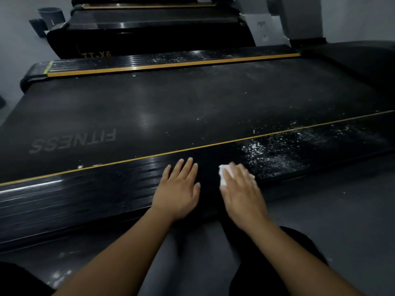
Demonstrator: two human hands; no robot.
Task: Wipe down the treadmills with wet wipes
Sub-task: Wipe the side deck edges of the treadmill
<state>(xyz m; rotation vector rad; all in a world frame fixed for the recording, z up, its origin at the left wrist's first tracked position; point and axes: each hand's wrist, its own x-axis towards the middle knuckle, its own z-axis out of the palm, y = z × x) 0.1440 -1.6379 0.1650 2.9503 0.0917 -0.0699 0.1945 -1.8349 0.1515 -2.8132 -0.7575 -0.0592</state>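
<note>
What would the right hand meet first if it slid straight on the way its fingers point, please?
The right hand, pushing its wipe, would likely reach the yellow strip, then the belt.

Dark grey round plastic bin (52, 16) is standing far top left on the smooth grey floor (333, 210). Dark flat slab-like object (36, 26) is leaning just left of the bin; cannot tell what it is. Small white specks (57, 275) are lying scattered on the floor, bottom left.
</note>
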